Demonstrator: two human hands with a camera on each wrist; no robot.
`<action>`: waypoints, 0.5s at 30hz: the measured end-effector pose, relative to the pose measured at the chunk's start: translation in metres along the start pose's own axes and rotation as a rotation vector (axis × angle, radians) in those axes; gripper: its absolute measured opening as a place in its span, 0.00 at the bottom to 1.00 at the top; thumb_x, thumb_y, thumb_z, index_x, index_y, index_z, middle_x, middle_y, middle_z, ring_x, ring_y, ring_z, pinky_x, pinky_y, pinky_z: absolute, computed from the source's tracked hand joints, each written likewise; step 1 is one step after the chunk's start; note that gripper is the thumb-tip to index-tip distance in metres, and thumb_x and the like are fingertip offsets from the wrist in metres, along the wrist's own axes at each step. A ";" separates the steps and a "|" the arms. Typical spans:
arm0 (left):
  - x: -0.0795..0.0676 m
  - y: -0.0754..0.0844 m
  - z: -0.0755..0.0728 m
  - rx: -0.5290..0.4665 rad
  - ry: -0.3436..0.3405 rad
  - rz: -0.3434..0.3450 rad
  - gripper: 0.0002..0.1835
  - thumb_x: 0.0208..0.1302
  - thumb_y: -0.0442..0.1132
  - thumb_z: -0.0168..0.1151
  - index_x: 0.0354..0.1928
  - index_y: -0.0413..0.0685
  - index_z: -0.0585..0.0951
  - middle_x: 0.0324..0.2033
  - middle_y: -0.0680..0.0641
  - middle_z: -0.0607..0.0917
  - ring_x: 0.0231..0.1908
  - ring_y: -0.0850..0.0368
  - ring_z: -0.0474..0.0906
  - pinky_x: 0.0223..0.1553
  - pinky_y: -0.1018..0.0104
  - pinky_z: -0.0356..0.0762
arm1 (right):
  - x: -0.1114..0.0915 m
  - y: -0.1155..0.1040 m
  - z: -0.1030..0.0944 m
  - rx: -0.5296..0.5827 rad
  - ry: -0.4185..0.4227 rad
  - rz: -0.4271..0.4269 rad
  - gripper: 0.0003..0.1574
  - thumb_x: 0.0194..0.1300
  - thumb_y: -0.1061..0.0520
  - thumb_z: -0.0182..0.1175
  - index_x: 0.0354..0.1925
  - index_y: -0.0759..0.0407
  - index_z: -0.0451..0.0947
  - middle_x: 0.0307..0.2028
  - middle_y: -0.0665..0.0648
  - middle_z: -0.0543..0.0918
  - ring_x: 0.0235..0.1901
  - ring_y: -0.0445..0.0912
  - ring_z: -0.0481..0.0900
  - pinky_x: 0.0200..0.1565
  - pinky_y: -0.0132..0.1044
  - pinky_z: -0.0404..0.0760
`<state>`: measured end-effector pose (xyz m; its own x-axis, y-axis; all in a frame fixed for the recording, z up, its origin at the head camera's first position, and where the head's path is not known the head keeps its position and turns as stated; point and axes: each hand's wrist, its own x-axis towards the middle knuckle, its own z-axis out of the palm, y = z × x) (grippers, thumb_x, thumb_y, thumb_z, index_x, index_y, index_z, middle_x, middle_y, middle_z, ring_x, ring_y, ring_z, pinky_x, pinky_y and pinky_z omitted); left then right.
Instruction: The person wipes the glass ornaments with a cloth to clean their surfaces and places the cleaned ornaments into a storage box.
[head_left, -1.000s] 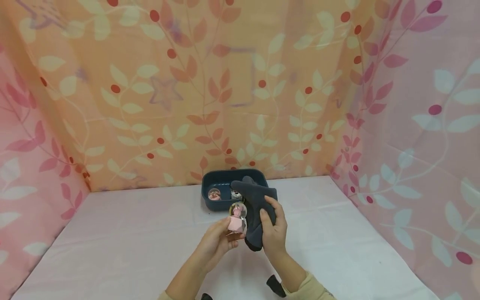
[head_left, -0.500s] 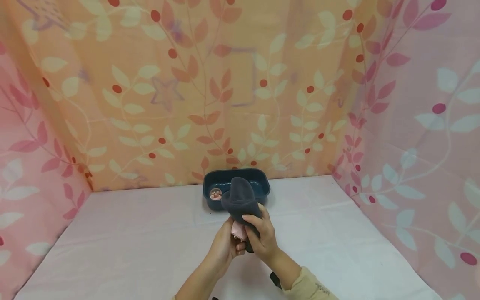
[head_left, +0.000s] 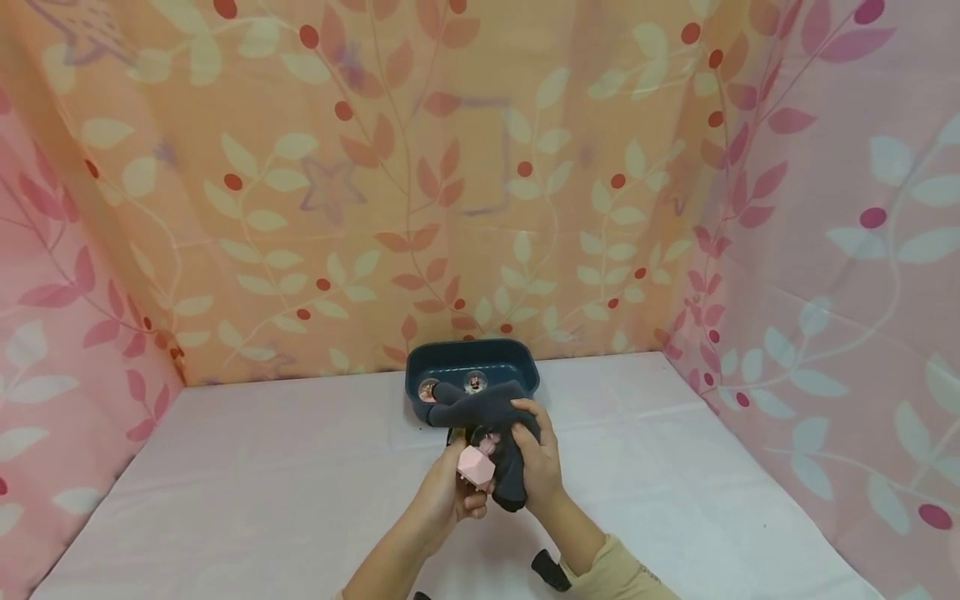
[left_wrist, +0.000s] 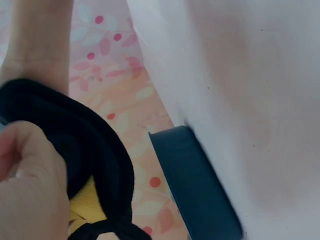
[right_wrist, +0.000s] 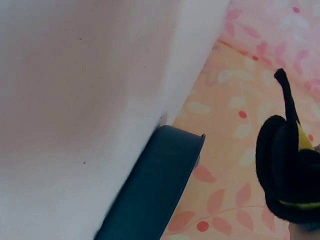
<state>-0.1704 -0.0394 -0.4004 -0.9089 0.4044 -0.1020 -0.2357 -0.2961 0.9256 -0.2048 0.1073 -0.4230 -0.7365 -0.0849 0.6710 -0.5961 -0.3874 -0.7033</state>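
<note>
My left hand (head_left: pixel 442 496) pinches a small snow globe with a pink faceted base (head_left: pixel 476 468). The globe is tilted, base toward the camera, its dome partly covered by dark cloth. A dark grey, soft plush item (head_left: pixel 480 406) with floppy ends is gripped by my right hand (head_left: pixel 542 458) against the globe. Its exact kind cannot be told. In the left wrist view the plush item (left_wrist: pixel 112 150) shows a yellow patch beside my left hand (left_wrist: pixel 35 185). The right wrist view has the plush item (right_wrist: pixel 285 165) at its right edge, with a thin dark strip sticking up.
Behind the hands a dark blue-green tray (head_left: pixel 517 354) stands against the patterned curtain (head_left: pixel 405 208). Inside it are two more snow globes (head_left: pixel 476 382), one partly covered by the plush item. A white cloth covers the table (head_left: pixel 285 475).
The plush item came over the pink globe, then shifted, its floppy ends now pointing left. The globe has tipped from upright to base toward the camera. Both hands stay close together.
</note>
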 end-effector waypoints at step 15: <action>0.000 0.006 -0.005 0.052 -0.135 -0.029 0.24 0.74 0.59 0.41 0.40 0.44 0.73 0.24 0.50 0.75 0.19 0.62 0.67 0.29 0.68 0.71 | 0.007 -0.019 0.006 0.264 0.176 0.779 0.25 0.78 0.52 0.36 0.69 0.49 0.51 0.68 0.56 0.56 0.58 0.43 0.67 0.58 0.33 0.68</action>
<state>-0.1731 -0.0458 -0.3971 -0.8466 0.5259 -0.0822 -0.2397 -0.2389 0.9410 -0.1967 0.1088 -0.4031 -0.9587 -0.2807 -0.0455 0.1816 -0.4813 -0.8575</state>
